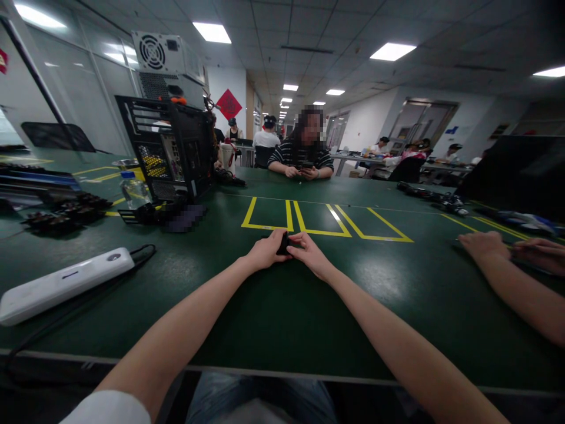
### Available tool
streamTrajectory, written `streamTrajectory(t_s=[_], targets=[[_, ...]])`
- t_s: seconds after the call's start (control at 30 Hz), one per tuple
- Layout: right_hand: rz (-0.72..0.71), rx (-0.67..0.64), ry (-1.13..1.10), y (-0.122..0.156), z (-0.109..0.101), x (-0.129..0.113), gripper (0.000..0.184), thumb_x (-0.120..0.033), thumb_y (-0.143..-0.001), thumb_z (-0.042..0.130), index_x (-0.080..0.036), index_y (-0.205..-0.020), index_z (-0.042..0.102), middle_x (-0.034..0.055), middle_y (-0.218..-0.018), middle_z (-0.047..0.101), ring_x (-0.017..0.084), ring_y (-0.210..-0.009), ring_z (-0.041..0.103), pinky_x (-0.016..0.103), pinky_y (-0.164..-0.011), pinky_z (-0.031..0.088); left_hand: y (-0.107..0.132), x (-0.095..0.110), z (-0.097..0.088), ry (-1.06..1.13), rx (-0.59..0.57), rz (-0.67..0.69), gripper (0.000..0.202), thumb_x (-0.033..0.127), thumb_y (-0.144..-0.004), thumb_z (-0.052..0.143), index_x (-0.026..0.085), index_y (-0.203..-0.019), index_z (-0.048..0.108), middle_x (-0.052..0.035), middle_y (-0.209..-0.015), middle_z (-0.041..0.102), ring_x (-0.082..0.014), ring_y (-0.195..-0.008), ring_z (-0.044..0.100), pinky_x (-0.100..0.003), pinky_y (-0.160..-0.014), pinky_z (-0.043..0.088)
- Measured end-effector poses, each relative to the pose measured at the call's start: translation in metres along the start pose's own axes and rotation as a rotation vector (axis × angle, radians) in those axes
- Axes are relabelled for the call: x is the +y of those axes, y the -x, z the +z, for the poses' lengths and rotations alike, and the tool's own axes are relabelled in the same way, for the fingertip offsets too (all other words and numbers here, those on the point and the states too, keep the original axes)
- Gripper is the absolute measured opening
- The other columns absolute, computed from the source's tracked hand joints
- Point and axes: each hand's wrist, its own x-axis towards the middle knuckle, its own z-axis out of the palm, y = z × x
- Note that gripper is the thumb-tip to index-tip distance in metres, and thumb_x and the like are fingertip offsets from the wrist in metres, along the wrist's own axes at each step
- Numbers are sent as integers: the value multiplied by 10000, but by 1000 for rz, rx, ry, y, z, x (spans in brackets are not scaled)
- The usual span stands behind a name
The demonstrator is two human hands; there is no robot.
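Both arms reach out over the green tabletop (pixel 265 318). Between the fingers of my left hand (pixel 265 250) is a small black object (pixel 283 244), held close above or on the table; its kind is too small and too covered to make out. My right hand (pixel 308 254) meets it from the other side, thumb and fingertips closed against the black object. The hands almost touch each other. Just beyond them, yellow tape outlines (pixel 318 234) mark rectangles on the table.
At left stand an open black computer case (pixel 176 153) with a power supply (pixel 165 53) on top, a clear bottle (pixel 133 191) and a white power strip (pixel 70 282) with a black cable. A person (pixel 304 147) sits opposite holding a phone. Another person's hands (pixel 485 247) rest at right.
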Motion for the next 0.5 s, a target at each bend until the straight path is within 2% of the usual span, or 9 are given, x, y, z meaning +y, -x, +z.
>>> streamTrajectory(t_s=[0.17, 0.27, 0.5], targets=[[13, 45, 35, -3, 1, 1, 270, -323, -685, 555, -239, -931, 483, 14, -960, 507, 157, -932, 488, 356, -809, 411, -2, -1, 2, -6, 8, -2, 643, 399, -679, 557, 200, -1181, 208, -102, -1193, 394, -246, -982, 504, -339, -768, 420], [35, 14, 33, -5, -1, 1, 327, -309, -689, 553, -233, -996, 470, 27, -996, 510, 162, -940, 491, 367, -828, 402, -2, 2, 0, -5, -7, -20, 638, 391, -683, 556, 205, -1184, 205, -107, -1211, 381, -250, -997, 497, -348, -781, 413], [-10, -57, -31, 1, 0, -3, 324, -210, -648, 594, -244, -945, 468, 3, -1063, 463, 150, -964, 503, 346, -861, 398, 2, 5, -5, 17, -35, -27, 598, 349, -704, 536, 214, -1187, 209, -106, -1231, 361, -250, -995, 501, -351, -779, 415]])
